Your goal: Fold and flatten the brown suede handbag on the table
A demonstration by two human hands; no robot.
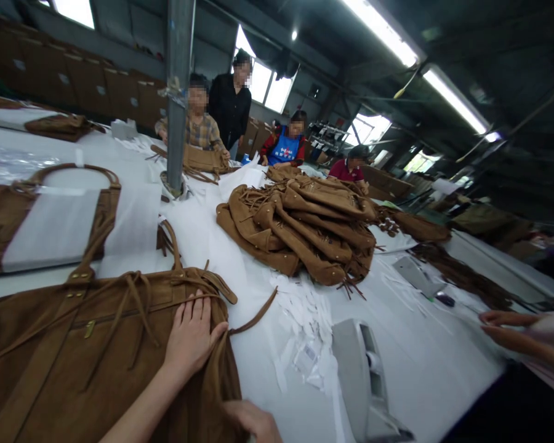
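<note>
A large brown suede handbag [41, 344] lies on the table in front of me, with a zipper, a brass pull, knotted laces and upright handles. My left hand [191, 332] rests on its upper right part, palm down and fingers stretched out. Low in the view, my right hand [253, 421] is at the bag's right side edge; its fingers are blurred and partly hidden, so I cannot make out a grip. A loose strap [256, 311] sticks out from the bag onto the table.
A pile of brown bags [300, 227] occupies the table's middle. A grey tape dispenser [357, 375] stands near white paper slips [305, 314]. Another bag with white wrapping [50, 227] lies left, near a metal post [178, 98]. Several people are across the table; a co-worker's hands [508, 326] are right.
</note>
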